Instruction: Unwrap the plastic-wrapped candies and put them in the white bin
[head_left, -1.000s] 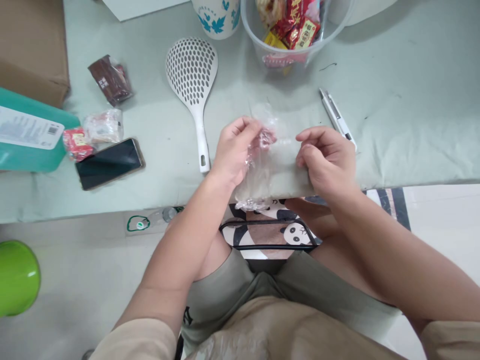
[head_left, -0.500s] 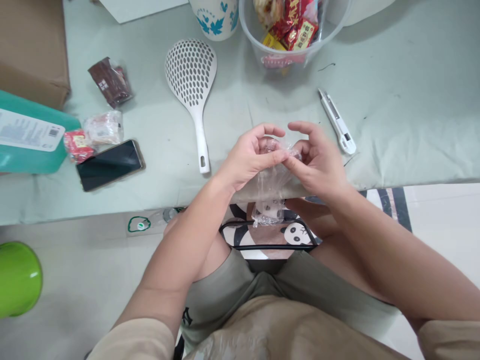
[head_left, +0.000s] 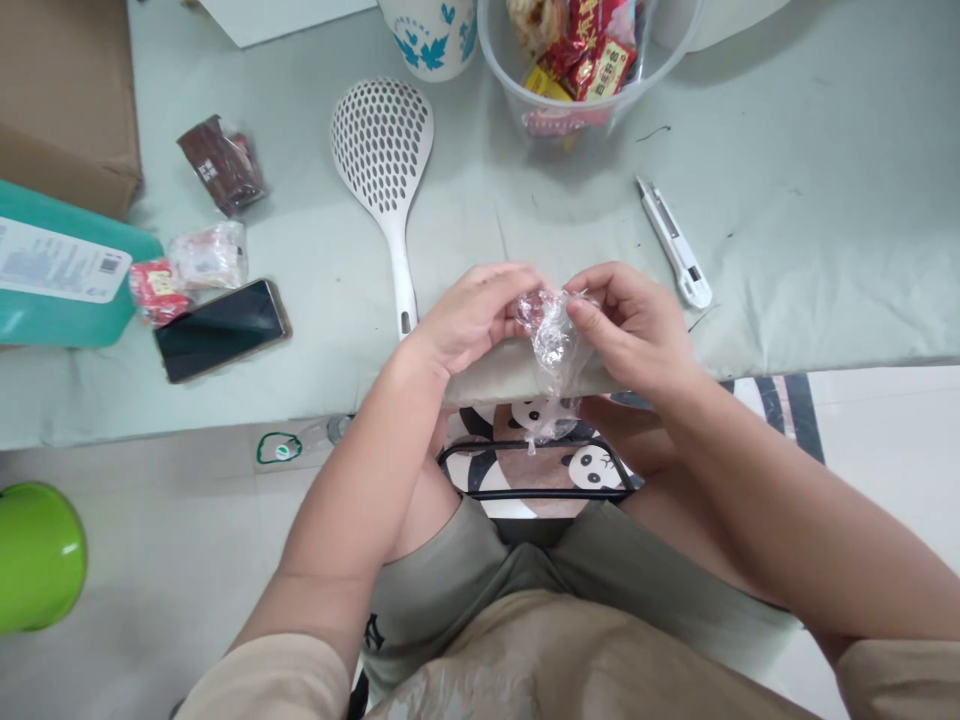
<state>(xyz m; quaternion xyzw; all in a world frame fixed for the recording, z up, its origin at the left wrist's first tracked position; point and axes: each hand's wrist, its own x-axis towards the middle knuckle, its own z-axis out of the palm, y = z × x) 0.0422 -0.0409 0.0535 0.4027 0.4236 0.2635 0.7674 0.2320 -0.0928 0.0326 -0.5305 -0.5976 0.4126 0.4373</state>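
Note:
A crumpled clear plastic bag [head_left: 556,345] hangs between my hands at the table's front edge, its lower end dangling over my lap. My left hand [head_left: 487,310] is closed on the bag's upper left side, fingers curled behind the plastic. With thumb and bent fingers, my right hand [head_left: 626,320] pinches the bag's upper right part. Left of my hands lies a white slotted skimmer [head_left: 384,150], its handle end close to my left wrist. A white utility knife [head_left: 675,243] rests to the right of my right hand.
Beyond my hands stands a clear tub [head_left: 514,95] of wrapped snacks, beside a patterned paper cup [head_left: 435,40]. At left are a phone [head_left: 223,330], small snack packets [head_left: 221,165], a green bottle [head_left: 75,265] and a cardboard box [head_left: 64,100]. A green bin [head_left: 37,560] is on the floor.
My left hand has shifted slightly left and my fingertips have come down onto the plastic. More of the crumpled bag shows between my hands, and its lower end has swung a little right.

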